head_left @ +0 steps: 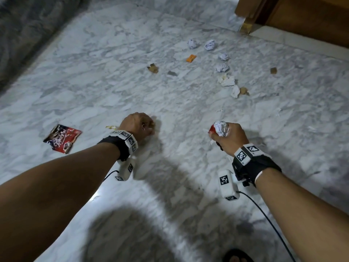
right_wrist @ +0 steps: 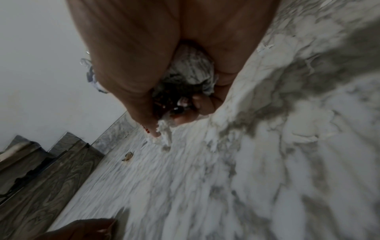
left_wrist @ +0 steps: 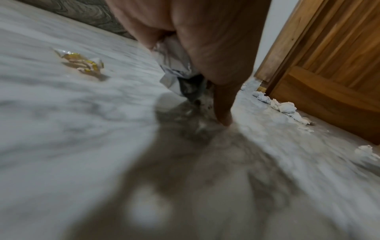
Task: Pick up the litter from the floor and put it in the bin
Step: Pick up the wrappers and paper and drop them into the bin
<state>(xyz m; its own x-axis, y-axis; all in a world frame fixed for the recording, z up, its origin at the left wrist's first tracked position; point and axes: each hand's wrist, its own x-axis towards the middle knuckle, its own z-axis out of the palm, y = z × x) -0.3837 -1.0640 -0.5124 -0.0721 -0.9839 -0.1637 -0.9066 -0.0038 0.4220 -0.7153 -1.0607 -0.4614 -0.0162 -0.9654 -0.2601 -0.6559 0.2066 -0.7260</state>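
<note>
— Marble floor [head_left: 113,76], and both arms are reaching down over it! What's the right hand [head_left: 229,138] doing?
— Its fingers are clenching round a crumpled paper ball [head_left: 221,128], red wrapper [head_left: 212,128] poking out beside the thumb.
— And the left hand [head_left: 137,125]?
— It's curling knuckles-up round silvery crumpled litter [left_wrist: 174,65], one finger [left_wrist: 223,105] pointing down at the floor. More paper balls [head_left: 210,44] are lying well beyond the fingertips.
</note>
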